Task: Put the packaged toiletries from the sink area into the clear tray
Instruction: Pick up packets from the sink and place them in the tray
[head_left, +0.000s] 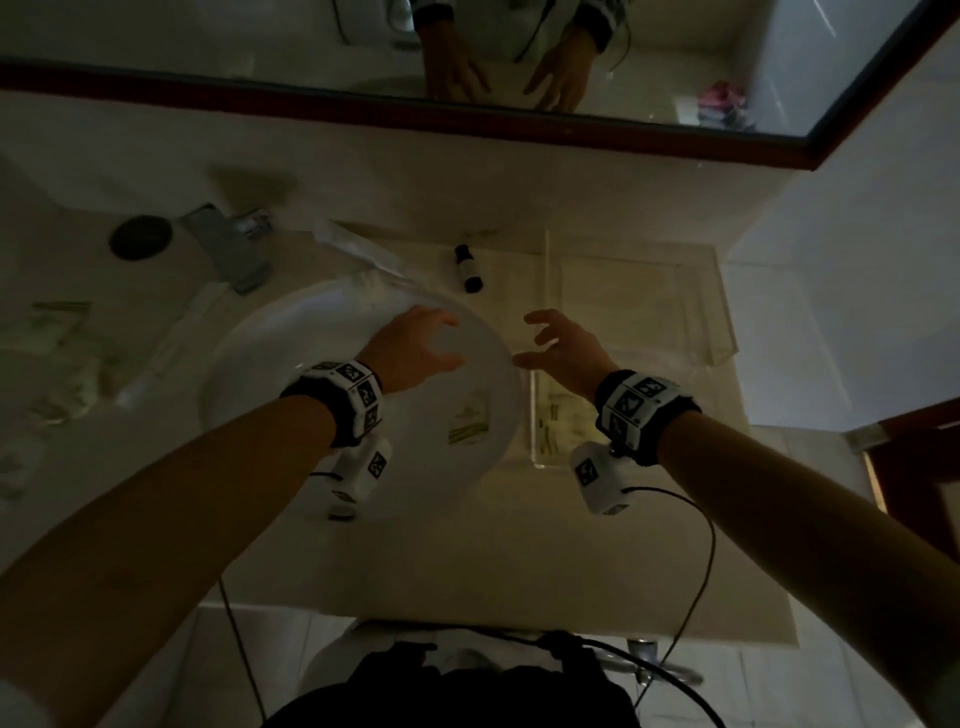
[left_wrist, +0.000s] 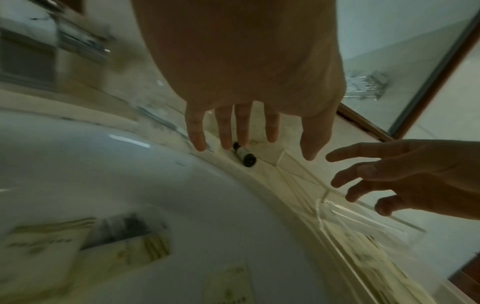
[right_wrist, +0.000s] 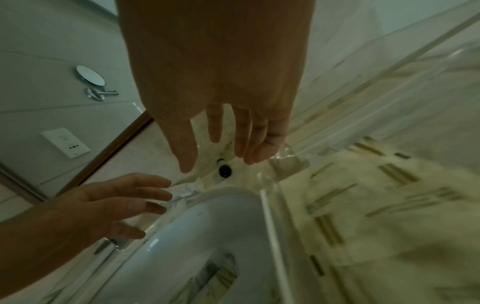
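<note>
My left hand (head_left: 441, 340) hovers over the far right part of the white sink basin (head_left: 291, 364), fingers spread and empty. My right hand (head_left: 540, 340) hangs open over the near left edge of the clear tray (head_left: 722, 322), holding nothing. A cream packet with green stripes (head_left: 470, 421) lies inside the basin. A small black-capped bottle (head_left: 469, 267) lies on the counter beyond both hands. A long clear-wrapped packet (head_left: 363, 249) rests by the basin's far rim. Packets (head_left: 556, 421) lie in the tray's near end. In the left wrist view the bottle (left_wrist: 244, 155) sits just past my fingertips (left_wrist: 200, 142).
A chrome tap (head_left: 228, 249) and a round black cap (head_left: 140, 236) stand at the back left. More striped packets (head_left: 57, 332) lie on the counter at the far left. A mirror (head_left: 467, 57) with a dark wooden frame runs along the back wall.
</note>
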